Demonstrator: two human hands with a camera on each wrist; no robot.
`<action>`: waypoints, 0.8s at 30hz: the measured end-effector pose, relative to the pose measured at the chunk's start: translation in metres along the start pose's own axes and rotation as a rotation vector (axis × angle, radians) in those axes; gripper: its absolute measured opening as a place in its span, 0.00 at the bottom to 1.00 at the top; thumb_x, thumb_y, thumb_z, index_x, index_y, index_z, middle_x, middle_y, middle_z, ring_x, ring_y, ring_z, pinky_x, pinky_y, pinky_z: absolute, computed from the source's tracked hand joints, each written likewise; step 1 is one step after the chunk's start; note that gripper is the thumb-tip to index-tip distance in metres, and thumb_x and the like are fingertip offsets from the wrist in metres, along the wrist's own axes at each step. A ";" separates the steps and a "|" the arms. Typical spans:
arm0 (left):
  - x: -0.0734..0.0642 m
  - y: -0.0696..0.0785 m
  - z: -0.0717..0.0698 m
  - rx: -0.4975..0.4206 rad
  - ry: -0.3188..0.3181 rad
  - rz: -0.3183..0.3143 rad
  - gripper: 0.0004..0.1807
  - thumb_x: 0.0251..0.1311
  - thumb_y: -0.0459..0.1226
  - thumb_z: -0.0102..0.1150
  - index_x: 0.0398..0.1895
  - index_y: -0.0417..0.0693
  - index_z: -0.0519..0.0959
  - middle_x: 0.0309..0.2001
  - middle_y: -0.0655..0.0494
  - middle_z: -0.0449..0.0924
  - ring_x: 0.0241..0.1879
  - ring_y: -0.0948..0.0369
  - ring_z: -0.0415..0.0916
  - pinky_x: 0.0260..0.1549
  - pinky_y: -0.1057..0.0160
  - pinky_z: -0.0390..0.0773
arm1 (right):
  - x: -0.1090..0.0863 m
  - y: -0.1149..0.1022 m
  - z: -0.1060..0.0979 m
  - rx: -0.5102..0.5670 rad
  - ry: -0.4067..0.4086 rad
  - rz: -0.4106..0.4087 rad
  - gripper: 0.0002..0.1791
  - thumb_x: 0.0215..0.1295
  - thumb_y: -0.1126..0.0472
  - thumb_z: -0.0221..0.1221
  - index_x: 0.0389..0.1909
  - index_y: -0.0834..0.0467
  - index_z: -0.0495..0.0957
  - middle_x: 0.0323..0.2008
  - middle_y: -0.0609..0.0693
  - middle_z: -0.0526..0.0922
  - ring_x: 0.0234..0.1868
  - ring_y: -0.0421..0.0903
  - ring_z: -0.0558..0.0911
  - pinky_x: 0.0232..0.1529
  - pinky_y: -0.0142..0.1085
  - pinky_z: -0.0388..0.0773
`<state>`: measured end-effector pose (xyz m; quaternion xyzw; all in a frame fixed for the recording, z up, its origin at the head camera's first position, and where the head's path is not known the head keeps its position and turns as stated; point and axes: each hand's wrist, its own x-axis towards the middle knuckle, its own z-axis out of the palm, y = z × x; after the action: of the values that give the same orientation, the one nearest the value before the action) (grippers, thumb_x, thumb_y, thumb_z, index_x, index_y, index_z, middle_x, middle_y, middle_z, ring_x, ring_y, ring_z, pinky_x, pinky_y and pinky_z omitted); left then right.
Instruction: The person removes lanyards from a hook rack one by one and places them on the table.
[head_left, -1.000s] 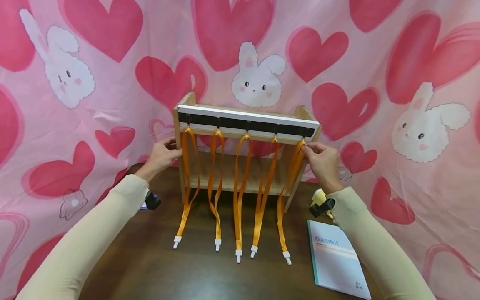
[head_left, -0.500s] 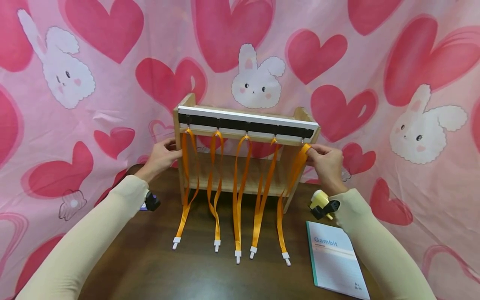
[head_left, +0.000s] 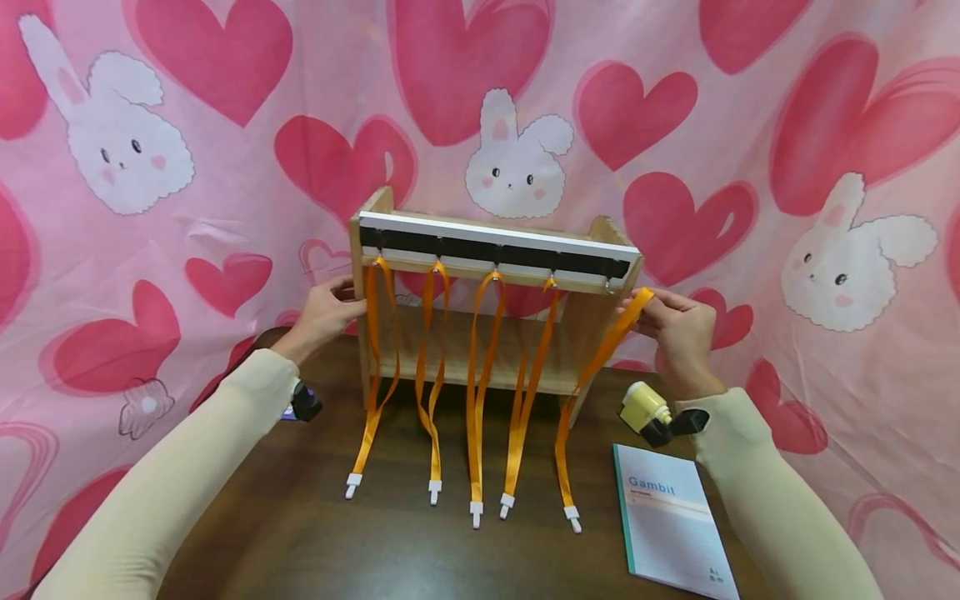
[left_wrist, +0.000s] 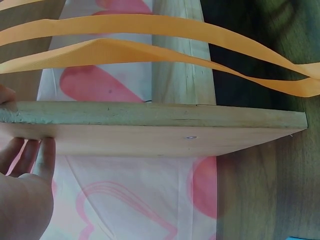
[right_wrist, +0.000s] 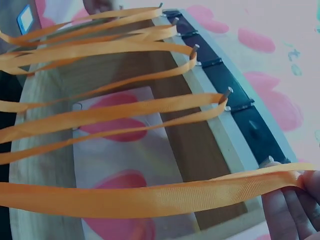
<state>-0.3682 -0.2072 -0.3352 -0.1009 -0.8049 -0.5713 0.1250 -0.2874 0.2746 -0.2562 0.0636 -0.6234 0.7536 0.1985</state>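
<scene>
The right hand (head_left: 681,333), right of centre in the head view, pinches the looped top of an orange strap (head_left: 604,352) between thumb and fingers. From that grip the strap runs down and to the left, its long axis slanting across the rack's right side before dropping more steeply to a white clip (head_left: 573,518) at lower right of centre. Whether the clip touches the table cannot be told.

The bare hook (head_left: 609,286) sits just left of the pinched loop and slightly above it; loop and hook are apart. The right hand is by far the nearer to both. The right wrist view agrees: the strap crosses the bottom of the frame, its end in the fingers at lower right, close to the hook.

At centre left of the head view, the left hand (head_left: 324,317) grips the left side of the wooden rack (head_left: 407,354), fingers against the outer face.

Four other straps (head_left: 473,417) hang from hooks in a row along the black strip (head_left: 467,248). Below the right hand are a yellow bottle (head_left: 643,406) and, at lower right, a notebook (head_left: 675,521) on the dark table (head_left: 360,554). A pink curtain (head_left: 517,42) fills the background.
</scene>
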 end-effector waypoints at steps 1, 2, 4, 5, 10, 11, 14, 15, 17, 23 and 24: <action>0.000 0.000 0.000 0.000 -0.001 -0.001 0.31 0.63 0.37 0.64 0.68 0.34 0.71 0.61 0.31 0.76 0.57 0.48 0.75 0.39 0.83 0.77 | 0.000 0.000 -0.002 0.002 0.010 -0.004 0.17 0.59 0.56 0.72 0.43 0.64 0.88 0.29 0.50 0.91 0.32 0.45 0.91 0.37 0.36 0.87; 0.000 0.000 0.000 0.002 -0.003 0.000 0.31 0.63 0.37 0.64 0.68 0.34 0.71 0.61 0.32 0.76 0.57 0.48 0.75 0.39 0.83 0.77 | -0.001 0.000 -0.005 -0.004 0.022 -0.009 0.18 0.58 0.55 0.72 0.43 0.64 0.88 0.30 0.50 0.91 0.33 0.45 0.91 0.37 0.36 0.87; 0.000 0.000 0.000 0.004 -0.005 0.002 0.31 0.63 0.37 0.64 0.68 0.34 0.71 0.62 0.32 0.76 0.57 0.49 0.75 0.40 0.83 0.76 | -0.002 0.001 -0.010 -0.018 0.044 -0.021 0.20 0.57 0.53 0.72 0.44 0.63 0.88 0.31 0.49 0.91 0.35 0.45 0.92 0.39 0.36 0.87; 0.000 0.000 0.000 0.003 -0.006 0.004 0.31 0.63 0.37 0.64 0.68 0.34 0.71 0.62 0.32 0.76 0.57 0.49 0.76 0.40 0.83 0.76 | -0.002 0.001 -0.012 -0.008 0.052 -0.028 0.21 0.56 0.53 0.72 0.45 0.64 0.87 0.31 0.50 0.91 0.35 0.46 0.92 0.40 0.36 0.87; -0.001 0.001 0.000 0.006 -0.002 0.006 0.31 0.63 0.36 0.64 0.68 0.34 0.71 0.61 0.32 0.76 0.56 0.51 0.76 0.40 0.83 0.76 | -0.003 0.004 -0.025 0.043 0.089 -0.053 0.22 0.56 0.55 0.73 0.47 0.67 0.86 0.32 0.51 0.91 0.35 0.46 0.92 0.40 0.37 0.86; -0.001 0.001 0.000 0.008 -0.002 0.006 0.31 0.63 0.36 0.64 0.68 0.34 0.71 0.61 0.32 0.76 0.56 0.51 0.76 0.40 0.83 0.76 | -0.004 0.006 -0.028 0.053 0.090 -0.048 0.22 0.57 0.56 0.72 0.47 0.67 0.86 0.33 0.51 0.91 0.35 0.46 0.92 0.40 0.37 0.86; -0.001 0.000 0.000 0.004 0.000 0.008 0.31 0.63 0.36 0.64 0.69 0.34 0.71 0.61 0.32 0.76 0.56 0.49 0.75 0.39 0.83 0.76 | -0.006 0.012 -0.036 0.037 0.085 -0.020 0.20 0.60 0.56 0.71 0.48 0.65 0.86 0.34 0.51 0.91 0.36 0.44 0.92 0.41 0.35 0.86; -0.001 0.000 0.000 0.003 0.000 0.009 0.31 0.63 0.36 0.64 0.69 0.34 0.70 0.61 0.32 0.76 0.57 0.49 0.75 0.39 0.83 0.76 | -0.007 0.014 -0.038 0.031 0.081 -0.013 0.19 0.60 0.57 0.70 0.48 0.64 0.86 0.34 0.51 0.91 0.36 0.44 0.92 0.41 0.34 0.86; 0.000 0.000 0.000 0.004 -0.001 0.010 0.32 0.63 0.36 0.64 0.69 0.34 0.70 0.62 0.31 0.76 0.57 0.48 0.75 0.39 0.83 0.76 | -0.009 0.021 -0.041 0.030 0.070 0.002 0.18 0.61 0.57 0.69 0.48 0.65 0.86 0.34 0.51 0.91 0.36 0.45 0.92 0.42 0.35 0.86; 0.000 0.000 0.000 0.000 -0.010 -0.004 0.32 0.64 0.37 0.64 0.70 0.35 0.70 0.62 0.33 0.75 0.59 0.48 0.74 0.40 0.83 0.76 | -0.019 0.044 -0.046 -0.015 0.081 0.051 0.15 0.64 0.58 0.68 0.46 0.63 0.87 0.33 0.50 0.91 0.36 0.45 0.91 0.42 0.33 0.86; 0.000 0.000 0.000 -0.001 -0.010 -0.005 0.32 0.64 0.37 0.64 0.70 0.36 0.70 0.63 0.33 0.75 0.59 0.48 0.74 0.40 0.83 0.76 | -0.022 0.047 -0.047 -0.033 0.081 0.064 0.14 0.64 0.58 0.67 0.46 0.62 0.87 0.33 0.49 0.91 0.36 0.44 0.91 0.42 0.32 0.86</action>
<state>-0.3684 -0.2072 -0.3350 -0.1019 -0.8054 -0.5716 0.1193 -0.2785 0.3082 -0.3167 0.0097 -0.6290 0.7511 0.2002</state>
